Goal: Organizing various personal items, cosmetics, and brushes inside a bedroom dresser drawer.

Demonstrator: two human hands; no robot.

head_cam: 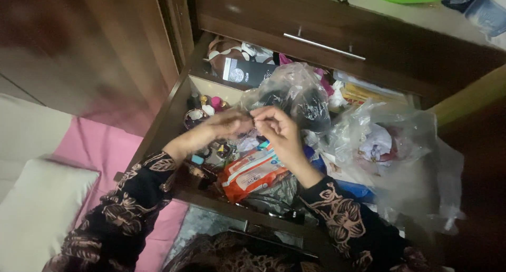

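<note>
Both my hands hover over an open wooden drawer (pixel 174 106) packed with small things. My left hand (pixel 224 125) and my right hand (pixel 276 125) meet fingertip to fingertip, pinching the gathered edge of a clear plastic bag (pixel 295 93) that holds dark items. The fingers of both hands are closed on the plastic. Under my right wrist lies an orange pack of wet wipes (pixel 250 173). My sleeves are dark with a pale floral pattern.
A second, larger clear bag (pixel 387 145) with red and white contents fills the drawer's right side. Small bottles (pixel 208 104) stand at the left, a black box (pixel 245 71) at the back. A closed drawer with a metal handle (pixel 324 46) is above. A pink sheet (pixel 100 148) and white pillow (pixel 37 209) lie left.
</note>
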